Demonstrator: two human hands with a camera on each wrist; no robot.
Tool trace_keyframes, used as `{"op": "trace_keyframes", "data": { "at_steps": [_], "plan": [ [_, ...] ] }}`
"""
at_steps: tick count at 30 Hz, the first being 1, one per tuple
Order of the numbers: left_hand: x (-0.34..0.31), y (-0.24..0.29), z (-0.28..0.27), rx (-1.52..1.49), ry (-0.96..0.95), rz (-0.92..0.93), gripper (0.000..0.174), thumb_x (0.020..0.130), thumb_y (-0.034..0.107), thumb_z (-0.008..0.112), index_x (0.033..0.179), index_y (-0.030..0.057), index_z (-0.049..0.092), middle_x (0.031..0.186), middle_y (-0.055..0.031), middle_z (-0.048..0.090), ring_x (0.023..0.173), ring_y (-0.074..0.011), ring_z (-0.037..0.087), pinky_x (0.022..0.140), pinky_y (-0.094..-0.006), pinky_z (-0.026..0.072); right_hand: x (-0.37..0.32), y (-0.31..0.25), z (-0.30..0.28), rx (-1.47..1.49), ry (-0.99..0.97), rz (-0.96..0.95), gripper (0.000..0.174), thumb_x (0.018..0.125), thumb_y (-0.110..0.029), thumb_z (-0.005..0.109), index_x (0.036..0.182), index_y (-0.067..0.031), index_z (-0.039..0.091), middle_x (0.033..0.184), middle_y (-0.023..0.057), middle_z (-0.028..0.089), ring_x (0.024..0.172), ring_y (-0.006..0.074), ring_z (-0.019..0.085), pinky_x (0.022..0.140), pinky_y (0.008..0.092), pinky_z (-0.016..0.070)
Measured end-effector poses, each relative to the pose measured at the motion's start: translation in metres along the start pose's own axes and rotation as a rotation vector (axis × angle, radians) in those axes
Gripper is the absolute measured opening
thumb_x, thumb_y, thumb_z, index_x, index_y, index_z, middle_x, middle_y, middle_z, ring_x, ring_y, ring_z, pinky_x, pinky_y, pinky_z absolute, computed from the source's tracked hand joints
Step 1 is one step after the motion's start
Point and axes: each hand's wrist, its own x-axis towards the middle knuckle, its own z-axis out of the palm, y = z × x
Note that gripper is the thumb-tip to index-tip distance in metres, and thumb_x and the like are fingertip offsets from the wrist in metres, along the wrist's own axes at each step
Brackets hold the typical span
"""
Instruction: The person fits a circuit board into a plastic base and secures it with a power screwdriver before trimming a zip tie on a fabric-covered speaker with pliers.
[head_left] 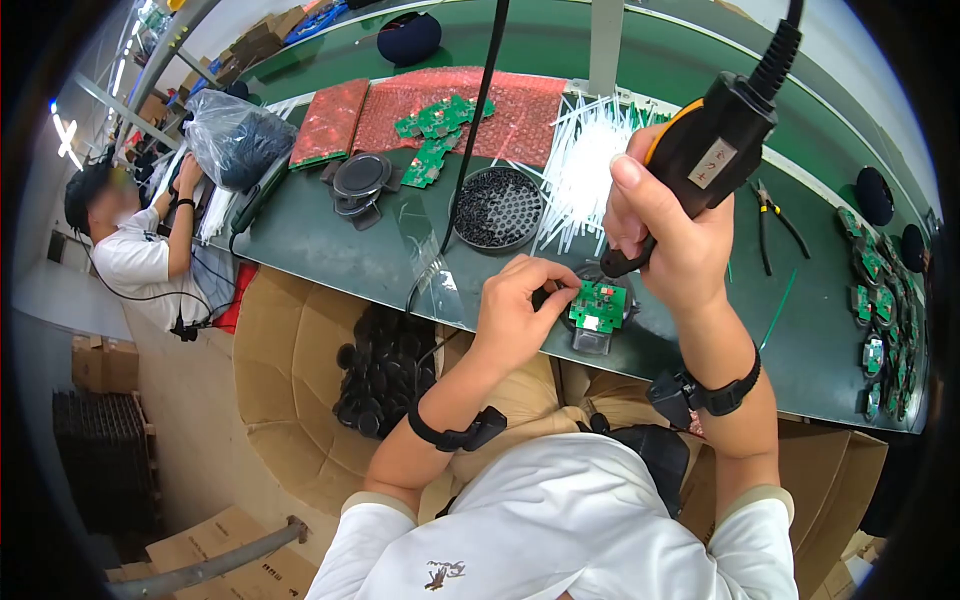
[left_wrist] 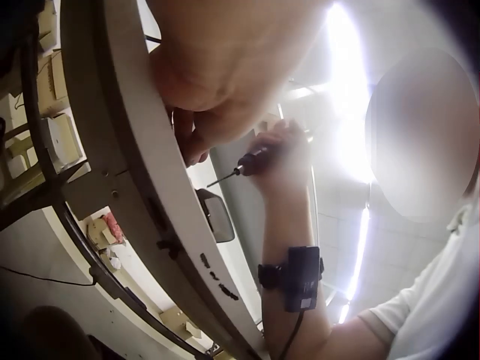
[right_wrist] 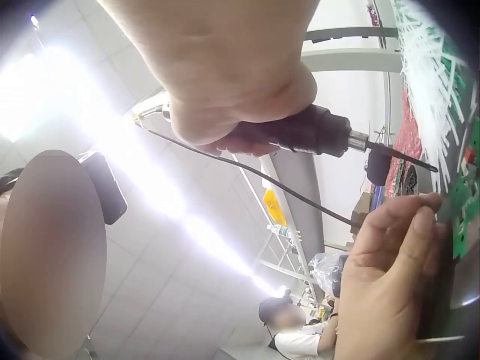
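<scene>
A green circuit board (head_left: 598, 306) lies on a dark round part near the table's front edge. At its left edge, the left hand (head_left: 515, 308) has its thumb and forefinger curled together on the board; whether a small item is between them is hidden. Above the board, the right hand (head_left: 672, 215) grips a black electric screwdriver (head_left: 712, 150), cord upward. In the right wrist view, the screwdriver's bit (right_wrist: 409, 157) points toward the left hand's (right_wrist: 386, 274) fingertips. The left wrist view shows the right hand (left_wrist: 283, 150) round the screwdriver (left_wrist: 253, 160).
White strips (head_left: 592, 165) and a round tray of small black parts (head_left: 497, 208) lie behind the hands. Pliers (head_left: 768, 225) are at the right, with several board assemblies (head_left: 880, 300) beyond. A cable (head_left: 470, 150) hangs in front. Another person (head_left: 135, 245) sits at the left.
</scene>
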Motion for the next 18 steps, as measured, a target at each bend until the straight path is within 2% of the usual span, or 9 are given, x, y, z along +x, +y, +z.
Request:
{"op": "trace_keyframes", "data": {
  "at_steps": [1,3,8,15,18],
  "plan": [
    [0.0003,-0.0015,0.0006,-0.035,-0.002,0.002,0.017,0.083,-0.005,0.079,0.099,0.0019,0.079,0.088,-0.0057,0.07,0.077,-0.0129,0.064,0.068,-0.0273,0.048,-0.0007,0.0003,0.0022,0.001,-0.001,0.005,0.017,0.095,-0.013,0.078,0.097,-0.0008,0.067,0.062,-0.0013,0.058,0.047,0.006,0.05,0.044,0.0239,0.0361],
    [-0.0005,-0.0027,0.0018,-0.07,-0.002,0.001,0.019,0.082,-0.004,0.081,0.1,0.0017,0.079,0.088,-0.0058,0.07,0.078,-0.0139,0.064,0.07,-0.0279,0.049,-0.0011,-0.0007,0.0063,-0.051,-0.011,-0.026,0.018,0.098,-0.012,0.07,0.102,0.0006,0.059,0.06,0.0013,0.05,0.045,0.0101,0.047,0.046,0.0265,0.0386],
    [-0.0015,-0.005,0.0037,-0.134,-0.005,-0.032,0.024,0.082,-0.004,0.082,0.105,0.0017,0.081,0.089,-0.008,0.072,0.084,-0.0158,0.066,0.075,-0.0297,0.0515,-0.0023,0.0037,0.0076,0.01,-0.032,-0.034,0.017,0.099,-0.011,0.068,0.104,0.0015,0.057,0.061,0.0021,0.05,0.045,0.0102,0.045,0.046,0.0267,0.0383],
    [-0.0011,-0.0065,0.0022,-0.107,-0.011,-0.033,0.02,0.081,-0.005,0.082,0.101,0.0008,0.081,0.089,-0.0077,0.071,0.083,-0.0156,0.065,0.075,-0.0297,0.0515,-0.0052,0.0071,0.0092,0.024,-0.027,-0.019,0.018,0.1,-0.011,0.067,0.107,0.0025,0.057,0.061,0.0023,0.049,0.045,0.0105,0.044,0.046,0.0268,0.0374],
    [-0.0013,-0.0056,0.0019,-0.134,0.006,-0.012,0.022,0.08,-0.003,0.084,0.101,0.0026,0.082,0.087,-0.0054,0.069,0.08,-0.0134,0.061,0.071,-0.0283,0.048,-0.0059,0.0065,0.0088,0.02,-0.019,-0.034,0.019,0.099,-0.011,0.067,0.107,0.0028,0.058,0.062,0.0023,0.05,0.045,0.0104,0.045,0.045,0.0267,0.037]
  ]
}}
